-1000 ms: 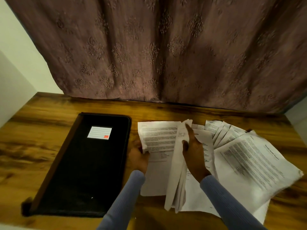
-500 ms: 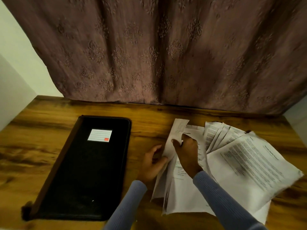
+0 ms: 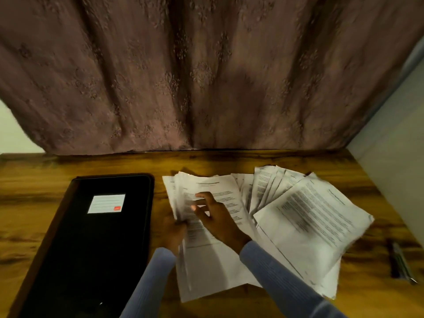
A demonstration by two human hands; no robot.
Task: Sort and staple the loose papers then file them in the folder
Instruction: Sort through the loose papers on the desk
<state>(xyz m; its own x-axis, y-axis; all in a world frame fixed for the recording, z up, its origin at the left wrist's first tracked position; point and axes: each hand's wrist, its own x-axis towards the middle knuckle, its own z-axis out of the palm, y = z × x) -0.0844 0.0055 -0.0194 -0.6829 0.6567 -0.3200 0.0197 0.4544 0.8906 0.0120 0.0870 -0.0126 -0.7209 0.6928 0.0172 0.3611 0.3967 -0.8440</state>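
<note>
Head view: your left hand (image 3: 174,228) now pinches the paper stack's (image 3: 206,249) left edge beside the shut folder (image 3: 91,244); your right hand (image 3: 215,216), earlier gripping a lifted sheet, rests spread-fingered on top.

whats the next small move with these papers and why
Probably square up the stack that the left hand grips by its left edge, using the right hand resting on top. Its sheet edges look uneven, more papers lie fanned out to the right, and the black folder is shut.
</note>
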